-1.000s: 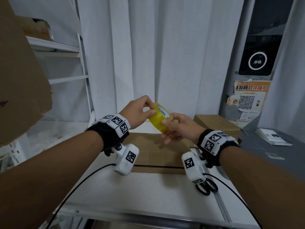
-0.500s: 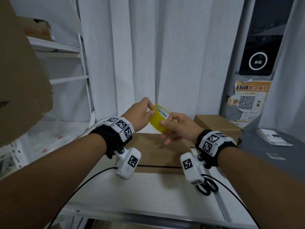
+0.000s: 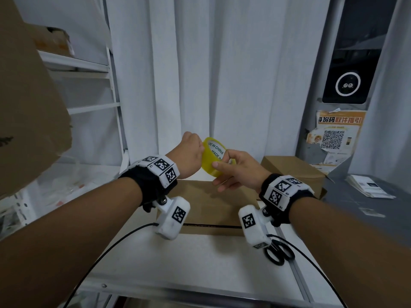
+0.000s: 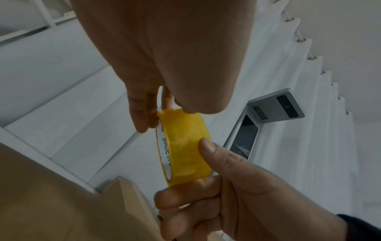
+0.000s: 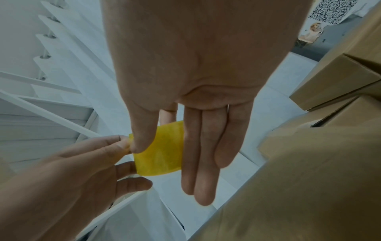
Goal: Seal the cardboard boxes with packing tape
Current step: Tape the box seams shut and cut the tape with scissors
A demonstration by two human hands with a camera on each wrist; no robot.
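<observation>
Head view: tape roll (image 3: 214, 157) pinched between left hand (image 3: 190, 155) and right hand (image 3: 240, 172).

head looks down; both wrists closely share the tape roll (image 4: 183, 146).

Soft, even indoor light spreading across the head view, faint shadows lying under the cardboard box (image 3: 209, 203), wide-angle bending showing at the edges, both wrist views looking dimmer and greyish, near skin blurring.

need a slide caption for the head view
Both hands, left hand and right hand, hold a yellow packing tape roll above a brown cardboard box.
</observation>
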